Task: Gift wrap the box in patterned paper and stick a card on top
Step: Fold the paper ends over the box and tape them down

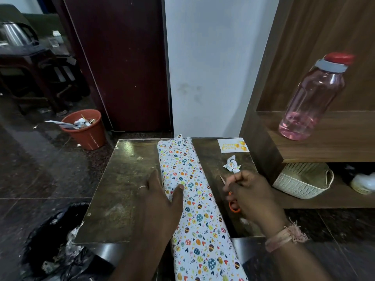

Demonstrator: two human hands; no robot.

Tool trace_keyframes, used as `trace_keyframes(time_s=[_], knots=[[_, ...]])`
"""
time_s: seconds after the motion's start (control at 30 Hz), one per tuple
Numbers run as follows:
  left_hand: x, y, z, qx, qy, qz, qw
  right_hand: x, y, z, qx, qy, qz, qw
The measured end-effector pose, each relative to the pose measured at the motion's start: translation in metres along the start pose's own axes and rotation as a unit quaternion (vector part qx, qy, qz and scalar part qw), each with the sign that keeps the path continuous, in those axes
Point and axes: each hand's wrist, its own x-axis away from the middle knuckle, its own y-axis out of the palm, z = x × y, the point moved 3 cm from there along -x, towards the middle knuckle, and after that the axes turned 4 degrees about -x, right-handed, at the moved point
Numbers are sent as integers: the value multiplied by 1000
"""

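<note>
I see the long box [194,201] lying lengthwise down the middle of the small surface [113,191], its near end overhanging toward me and its far end, where the patterned paper [183,139] bunches up loose, near the wall. My left hand [160,197] lies flat against the box's left side, fingers straight on the surface and thumb resting on top of the paper, so that grip is wide and only steadying. My right hand [249,191] is curled round orange-handled scissors [233,205] just right of the box, a closed grip on the handles with the blade tip pointing far-left. The card [233,146] sits at the far right corner, a crumpled paper scrap [232,165] between it and my hand. I judge the box light and stiff, the paper thin, smooth and easy to tear or crease, likely to slip over the box if pushed. I would hold it by pressing flat on the long sides, not pinching the loose far end
</note>
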Motion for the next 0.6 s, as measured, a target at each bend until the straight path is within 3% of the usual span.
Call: trace_keyframes(time_s=[0.1, 0.33, 0.5, 0.6], knots=[[0, -2, 4, -11, 48, -4, 999, -7, -26, -2, 159, -60, 93, 981], [-1, 7, 5, -50, 109, -12, 993, -16, -29, 16, 333, -37, 60, 940], [-2, 5, 4, -35, 120, 2, 992, -14, -27, 16, 325, -30, 57, 943], [-1, 4, 3, -17, 120, 0, 993, -14, -30, 13, 228, -27, 49, 972]])
